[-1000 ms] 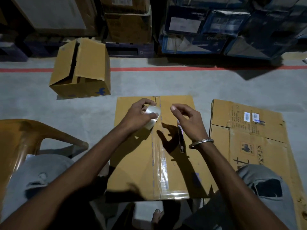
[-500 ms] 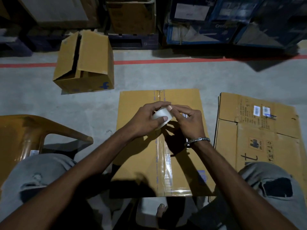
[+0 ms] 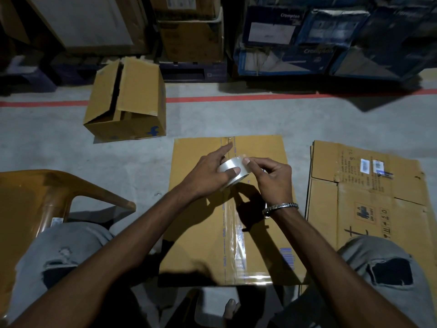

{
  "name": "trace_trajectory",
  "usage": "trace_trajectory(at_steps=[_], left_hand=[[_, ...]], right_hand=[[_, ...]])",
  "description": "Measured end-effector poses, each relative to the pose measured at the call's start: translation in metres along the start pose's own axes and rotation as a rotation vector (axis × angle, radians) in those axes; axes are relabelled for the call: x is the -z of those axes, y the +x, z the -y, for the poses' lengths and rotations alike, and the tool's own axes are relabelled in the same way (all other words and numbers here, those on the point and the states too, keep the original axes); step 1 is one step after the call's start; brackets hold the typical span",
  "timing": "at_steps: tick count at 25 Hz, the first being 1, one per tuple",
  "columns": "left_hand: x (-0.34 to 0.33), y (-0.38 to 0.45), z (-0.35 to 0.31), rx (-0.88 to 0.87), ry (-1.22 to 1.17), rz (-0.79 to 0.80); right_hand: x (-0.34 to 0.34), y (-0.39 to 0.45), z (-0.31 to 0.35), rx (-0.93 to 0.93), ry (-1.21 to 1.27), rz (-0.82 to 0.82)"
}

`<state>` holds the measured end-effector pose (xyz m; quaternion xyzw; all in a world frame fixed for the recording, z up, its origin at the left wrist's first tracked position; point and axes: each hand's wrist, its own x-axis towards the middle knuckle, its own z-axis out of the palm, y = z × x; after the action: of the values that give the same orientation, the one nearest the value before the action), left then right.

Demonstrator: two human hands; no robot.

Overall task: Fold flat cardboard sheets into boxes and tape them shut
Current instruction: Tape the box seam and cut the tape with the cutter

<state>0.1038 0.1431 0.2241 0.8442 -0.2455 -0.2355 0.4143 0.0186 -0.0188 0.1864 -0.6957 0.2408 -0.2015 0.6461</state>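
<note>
A person sits over a folded cardboard box (image 3: 203,209) that lies flat-topped on the grey floor (image 3: 71,147) between their knees, with a strip of clear tape already running down its middle seam. Both hands are together above the far half of that box. The left hand (image 3: 208,174) grips a roll of clear tape (image 3: 233,171), thumb pressed on its outer face and forefinger stretched out straight toward the far end of the seam. The right hand (image 3: 272,178) meets the roll from the other side, its thumb and fingertips pinching at the roll's upper edge; in this dim light it is hard to tell whether they have hold of the loose tape end or only the roll itself. A metal bracelet (image 3: 280,207) circles the right wrist. To the right of the box lies a stack of flat cardboard sheets (image 3: 369,200) bearing labels and printed marks. Farther off to the left stands another box (image 3: 132,102), tipped on its side with its flaps partly open, just before a red line (image 3: 236,98) on the floor. An orange plastic chair (image 3: 35,197) sits at the left edge.
</note>
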Motion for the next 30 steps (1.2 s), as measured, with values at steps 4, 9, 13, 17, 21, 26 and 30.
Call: trace_trajectory(at_steps=[4, 9, 13, 17, 21, 26, 30], left_hand=[[0.001, 0.002, 0.0, -0.046, 0.048, -0.052], [0.009, 0.004, 0.003, -0.067, 0.076, -0.143], [0.015, 0.002, 0.006, -0.061, 0.048, -0.113], [0.023, 0.002, 0.006, -0.029, -0.126, -0.019], [0.029, 0.002, 0.003, -0.028, -0.231, 0.056], [0.032, 0.006, 0.004, -0.091, 0.009, -0.002], [0.04, 0.004, 0.008, -0.05, 0.036, -0.092]], right_hand=[[0.001, 0.0, 0.003, -0.047, 0.078, 0.019], [-0.003, -0.005, 0.01, -0.13, 0.175, 0.072], [0.007, 0.004, 0.011, -0.468, 0.408, 0.181], [0.013, 0.009, 0.014, -0.543, 0.472, 0.172], [0.022, 0.013, 0.018, -0.585, 0.532, 0.159], [0.024, 0.012, 0.025, -0.554, 0.52, 0.096], [0.038, 0.019, 0.032, -0.557, 0.568, 0.106]])
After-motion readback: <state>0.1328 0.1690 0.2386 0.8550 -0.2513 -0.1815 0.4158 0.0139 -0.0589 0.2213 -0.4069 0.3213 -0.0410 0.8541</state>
